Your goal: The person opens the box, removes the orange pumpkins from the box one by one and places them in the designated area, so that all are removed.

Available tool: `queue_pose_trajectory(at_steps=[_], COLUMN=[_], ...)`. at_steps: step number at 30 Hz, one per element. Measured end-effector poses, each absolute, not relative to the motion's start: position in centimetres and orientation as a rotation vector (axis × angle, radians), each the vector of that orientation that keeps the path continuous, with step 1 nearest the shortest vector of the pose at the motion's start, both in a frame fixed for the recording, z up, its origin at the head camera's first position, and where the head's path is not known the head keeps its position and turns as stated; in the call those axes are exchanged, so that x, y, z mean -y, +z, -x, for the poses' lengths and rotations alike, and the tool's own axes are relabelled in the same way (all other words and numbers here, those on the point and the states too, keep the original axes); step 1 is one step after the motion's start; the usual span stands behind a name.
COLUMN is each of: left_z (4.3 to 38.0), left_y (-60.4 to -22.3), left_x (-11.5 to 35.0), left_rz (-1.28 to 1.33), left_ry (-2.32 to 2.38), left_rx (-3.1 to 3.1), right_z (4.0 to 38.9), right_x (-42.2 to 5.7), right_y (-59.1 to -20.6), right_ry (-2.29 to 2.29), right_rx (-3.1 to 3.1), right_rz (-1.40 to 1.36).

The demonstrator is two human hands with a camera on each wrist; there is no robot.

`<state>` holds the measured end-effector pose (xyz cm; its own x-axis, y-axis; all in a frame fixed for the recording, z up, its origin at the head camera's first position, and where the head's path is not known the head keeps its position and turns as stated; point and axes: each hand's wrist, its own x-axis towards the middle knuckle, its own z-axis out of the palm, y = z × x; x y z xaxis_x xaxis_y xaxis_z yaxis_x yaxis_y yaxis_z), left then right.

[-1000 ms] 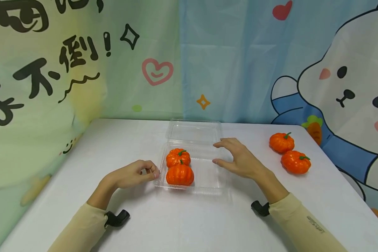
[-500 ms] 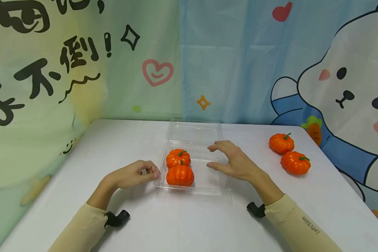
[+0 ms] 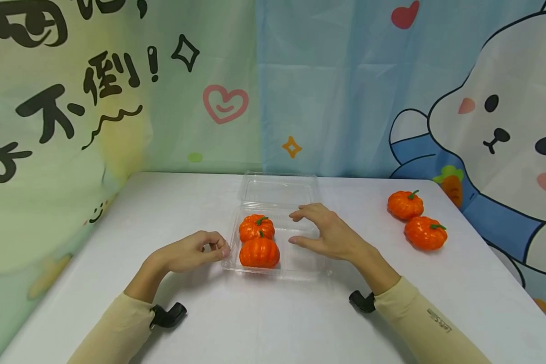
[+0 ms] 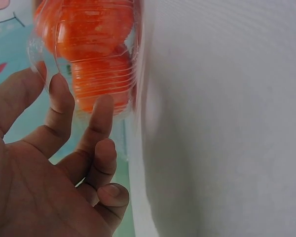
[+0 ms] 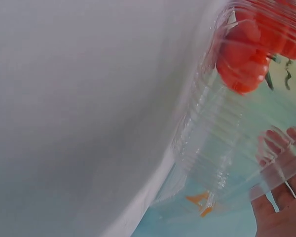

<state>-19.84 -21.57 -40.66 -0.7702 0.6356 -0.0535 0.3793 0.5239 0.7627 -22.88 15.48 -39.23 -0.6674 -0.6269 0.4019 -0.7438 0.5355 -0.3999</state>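
Note:
A clear plastic clamshell container (image 3: 300, 260) lies on the table, its lid (image 3: 279, 189) folded back away from me. Two small orange pumpkins (image 3: 259, 253) with green stems sit one behind the other in the left half of the base. My left hand (image 3: 193, 251) pinches the container's left rim between thumb and index finger; in the left wrist view the rim (image 4: 52, 64) passes between them. Over the right half of the base is my right hand (image 3: 329, 232), thumb and fingers spread apart with nothing between them. In the right wrist view, some of its fingers show through the clear wall (image 5: 212, 133).
Two more orange pumpkins, a rear one (image 3: 405, 205) and a nearer one (image 3: 425, 233), rest close together toward the table's right edge. The white table (image 3: 273, 318) ends at a printed cloth backdrop (image 3: 346, 91). A black wrist mount (image 3: 169, 316) sits at each sleeve cuff.
My right hand has moved left, from the container's right edge to farther over its base. The left hand stays at the rim, and the pumpkins have not moved.

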Motion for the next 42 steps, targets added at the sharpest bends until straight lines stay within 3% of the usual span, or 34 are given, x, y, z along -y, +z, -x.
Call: queue_pose_trajectory(at_steps=[42], left_z=[19.8], left_y=[-40.5], left_x=[21.3], left_rz=[-0.817], left_ry=[1.095], left_rx=[-2.446], right_z=[22.5], right_x=[-12.0], right_y=[-39.1], right_ry=[0.857], right_rx=[2.515], right_rz=[-1.365])
